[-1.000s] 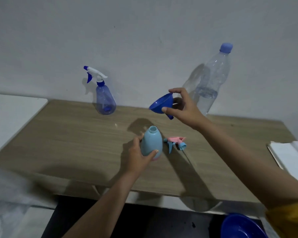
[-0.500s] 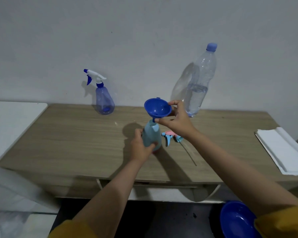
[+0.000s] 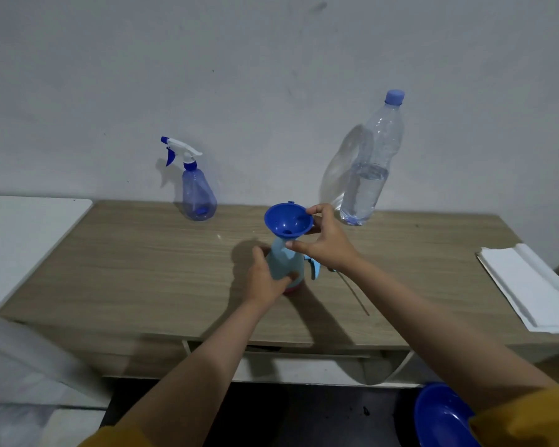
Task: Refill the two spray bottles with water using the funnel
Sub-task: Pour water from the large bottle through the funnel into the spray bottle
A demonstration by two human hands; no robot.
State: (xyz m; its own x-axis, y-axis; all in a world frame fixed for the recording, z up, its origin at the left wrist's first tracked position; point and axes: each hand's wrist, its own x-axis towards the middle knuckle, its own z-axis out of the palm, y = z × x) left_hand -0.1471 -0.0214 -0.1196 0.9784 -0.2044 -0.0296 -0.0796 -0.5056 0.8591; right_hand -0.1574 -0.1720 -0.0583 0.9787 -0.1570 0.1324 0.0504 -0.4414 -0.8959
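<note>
A light blue spray bottle [image 3: 286, 264] without its head stands upright in the middle of the wooden table [image 3: 142, 269]. My left hand [image 3: 265, 279] grips its body. A blue funnel [image 3: 288, 221] sits upright in the bottle's neck, and my right hand [image 3: 323, 243] holds the funnel's rim between thumb and fingers. The removed pink and blue spray head [image 3: 315, 269] lies just right of the bottle, mostly hidden by my right hand. A second, purple-blue spray bottle [image 3: 197, 195] with its white trigger head on stands at the back left. A large clear water bottle [image 3: 368, 175], capped and about half full, stands at the back right.
A white folded cloth or paper [image 3: 526, 285] lies on the table's right end. A white surface [image 3: 23, 240] adjoins the table on the left. A blue basin [image 3: 439, 417] sits on the floor at lower right. The wall rises right behind the table.
My right hand brought the funnel down from the air and turned it upright into the light blue bottle's neck. My left hand kept holding the bottle.
</note>
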